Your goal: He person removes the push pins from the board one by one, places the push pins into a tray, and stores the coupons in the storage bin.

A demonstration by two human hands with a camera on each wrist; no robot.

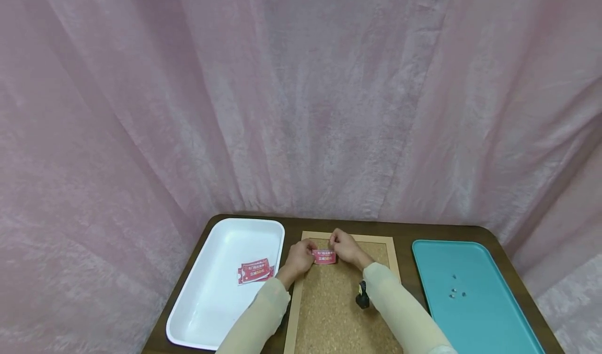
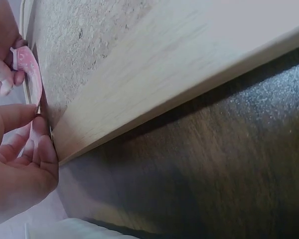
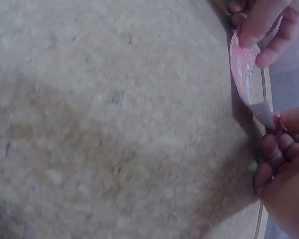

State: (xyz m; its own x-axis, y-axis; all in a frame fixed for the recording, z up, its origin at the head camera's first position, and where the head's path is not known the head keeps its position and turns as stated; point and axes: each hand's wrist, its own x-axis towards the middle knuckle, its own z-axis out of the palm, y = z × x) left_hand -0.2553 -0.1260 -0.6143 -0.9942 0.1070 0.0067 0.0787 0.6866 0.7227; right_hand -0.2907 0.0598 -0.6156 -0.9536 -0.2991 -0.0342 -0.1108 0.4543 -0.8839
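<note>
A red coupon (image 1: 324, 257) with white print is held between both hands over the far end of a wood-framed cork board (image 1: 343, 317). My left hand (image 1: 300, 256) pinches its left end between thumb and fingers. At the other end, my right hand (image 1: 346, 246) pinches the upper right corner. Both wrist views show the coupon (image 3: 245, 69) bowed along its length, close over the cork. In the left wrist view, the left fingers (image 2: 42, 137) are beside the board's pale frame (image 2: 139, 94).
To the left stands a white tray (image 1: 213, 291) with several more red coupons (image 1: 255, 270) inside. A teal tray (image 1: 484, 322) on the right bears several small shiny pieces (image 1: 453, 293). All rest on a dark wooden table (image 1: 404, 229), with a pink curtain (image 1: 329, 108) behind.
</note>
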